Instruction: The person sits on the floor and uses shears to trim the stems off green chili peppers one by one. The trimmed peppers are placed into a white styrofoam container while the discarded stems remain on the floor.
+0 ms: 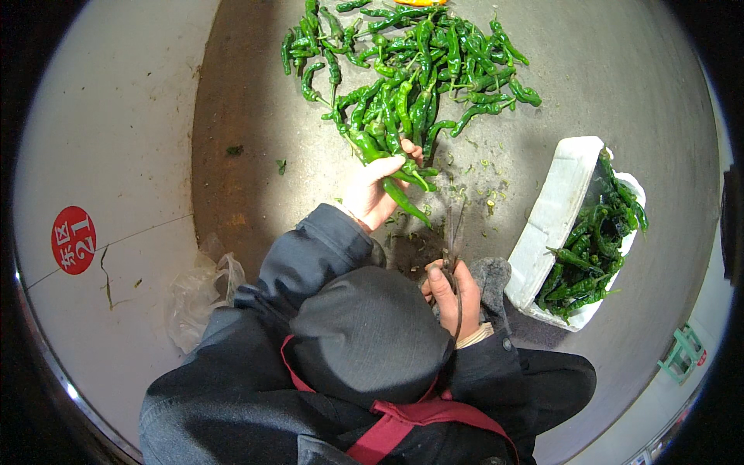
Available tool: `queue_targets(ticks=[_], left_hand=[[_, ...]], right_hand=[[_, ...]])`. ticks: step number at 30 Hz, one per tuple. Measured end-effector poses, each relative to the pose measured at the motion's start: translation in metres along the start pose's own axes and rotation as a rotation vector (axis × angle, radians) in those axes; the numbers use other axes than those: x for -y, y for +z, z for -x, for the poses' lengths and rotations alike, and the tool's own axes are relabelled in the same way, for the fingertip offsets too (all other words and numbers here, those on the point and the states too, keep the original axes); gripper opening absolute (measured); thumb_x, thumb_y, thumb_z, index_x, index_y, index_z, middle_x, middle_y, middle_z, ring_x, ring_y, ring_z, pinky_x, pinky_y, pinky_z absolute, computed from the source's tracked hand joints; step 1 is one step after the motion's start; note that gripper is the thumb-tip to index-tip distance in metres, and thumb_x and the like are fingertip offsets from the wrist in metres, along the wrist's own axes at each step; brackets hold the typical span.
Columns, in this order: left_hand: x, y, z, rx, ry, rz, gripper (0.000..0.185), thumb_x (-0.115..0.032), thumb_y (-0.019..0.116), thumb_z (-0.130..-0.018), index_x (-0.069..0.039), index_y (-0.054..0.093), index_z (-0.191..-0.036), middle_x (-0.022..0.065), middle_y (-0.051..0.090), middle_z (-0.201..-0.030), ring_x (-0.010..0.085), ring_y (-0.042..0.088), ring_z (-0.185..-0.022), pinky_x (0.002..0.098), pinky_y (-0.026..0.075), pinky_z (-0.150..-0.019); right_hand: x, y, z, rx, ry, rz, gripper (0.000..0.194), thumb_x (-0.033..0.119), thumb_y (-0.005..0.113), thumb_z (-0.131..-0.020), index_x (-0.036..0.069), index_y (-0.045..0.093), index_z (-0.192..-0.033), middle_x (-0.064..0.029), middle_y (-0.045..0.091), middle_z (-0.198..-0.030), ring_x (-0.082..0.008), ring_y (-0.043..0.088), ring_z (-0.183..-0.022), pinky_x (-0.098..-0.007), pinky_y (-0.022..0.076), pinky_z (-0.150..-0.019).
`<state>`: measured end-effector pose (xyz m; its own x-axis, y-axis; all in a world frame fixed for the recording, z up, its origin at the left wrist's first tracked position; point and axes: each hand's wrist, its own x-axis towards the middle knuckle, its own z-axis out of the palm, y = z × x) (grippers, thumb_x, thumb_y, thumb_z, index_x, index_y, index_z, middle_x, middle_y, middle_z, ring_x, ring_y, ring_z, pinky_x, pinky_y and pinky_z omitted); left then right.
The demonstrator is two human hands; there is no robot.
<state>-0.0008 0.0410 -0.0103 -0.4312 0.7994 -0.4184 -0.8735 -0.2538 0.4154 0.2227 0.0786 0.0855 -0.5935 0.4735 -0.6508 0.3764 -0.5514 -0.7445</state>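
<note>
My left hand [379,189] is closed around several long green chili peppers [401,200], their tips and stems pointing different ways. Dark metal scissors [451,250] are in my right hand [456,299]. Their slim blades point away from me, slightly apart, to the right of and nearer to me than the held peppers. Just beyond my left hand lies a loose pile of glossy green chili peppers [424,64]. Small cut stem pieces [490,203] are scattered over the floor around the blades.
To the right, a white foam box [555,197] holds more green peppers [587,256]. A clear plastic bag [197,296] lies by my left elbow. Farther off are a red round floor sticker [74,240] with writing and a green stool [686,354]. An orange object [419,2] shows at the top edge.
</note>
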Motion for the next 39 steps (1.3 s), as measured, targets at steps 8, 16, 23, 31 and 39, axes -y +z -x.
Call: queue_targets(ticks=[8,16,23,31,39], left_hand=[[0.021,0.028,0.004,-0.046,0.183,-0.525,0.033,-0.002,0.072,-0.089,-0.004,0.065,-0.121,0.0044,0.069,-0.113,0.0164,0.062,-0.108,0.0327,0.047,-0.1],[0.031,0.035,0.005,0.093,-0.005,-0.505,0.048,-0.003,0.074,-0.087,-0.005,0.056,-0.132,0.0075,0.069,-0.109,0.0171,0.065,-0.104,0.034,0.052,-0.096],[0.005,0.043,-0.005,0.181,-0.321,0.019,0.057,-0.011,0.069,-0.086,-0.015,0.054,-0.141,0.0152,0.069,-0.113,0.0251,0.066,-0.091,0.0455,0.051,-0.098],[-0.008,0.118,-0.031,0.177,-0.277,-0.475,0.047,-0.003,0.075,-0.08,0.002,0.059,-0.123,0.0192,0.07,-0.108,0.0258,0.068,-0.091,0.0397,0.057,-0.086],[0.054,0.287,-0.042,0.701,-0.294,-1.02,0.051,-0.015,0.071,-0.087,0.008,0.053,-0.128,0.0134,0.066,-0.101,0.0205,0.071,-0.083,0.0328,0.063,-0.071]], right_hand=[[-0.001,0.007,-0.011,-0.034,0.058,0.08,0.035,0.037,0.061,-0.105,0.003,0.058,-0.101,-0.0033,0.06,-0.078,-0.0107,0.059,-0.068,-0.0275,0.052,-0.064],[0.018,-0.006,-0.002,-0.173,0.157,0.056,0.05,0.049,0.05,-0.107,0.001,0.06,-0.098,-0.0022,0.048,-0.058,-0.012,0.045,-0.044,-0.027,0.0365,-0.043],[0.055,-0.023,0.074,-0.362,-0.009,0.092,0.036,0.034,0.054,-0.104,-0.001,0.059,-0.103,-0.0014,0.046,-0.053,-0.0111,0.043,-0.042,-0.0271,0.0341,-0.042],[0.047,-0.061,0.138,-0.331,0.07,-0.118,0.027,0.026,0.06,-0.103,-0.001,0.058,-0.105,-0.0028,0.054,-0.058,-0.0108,0.051,-0.047,-0.0266,0.0418,-0.046],[0.027,-0.078,0.155,-0.07,-0.051,-0.446,0.022,0.022,0.061,-0.105,0.003,0.055,-0.116,-0.0015,0.059,-0.072,-0.0096,0.056,-0.06,-0.0272,0.0482,-0.057]])
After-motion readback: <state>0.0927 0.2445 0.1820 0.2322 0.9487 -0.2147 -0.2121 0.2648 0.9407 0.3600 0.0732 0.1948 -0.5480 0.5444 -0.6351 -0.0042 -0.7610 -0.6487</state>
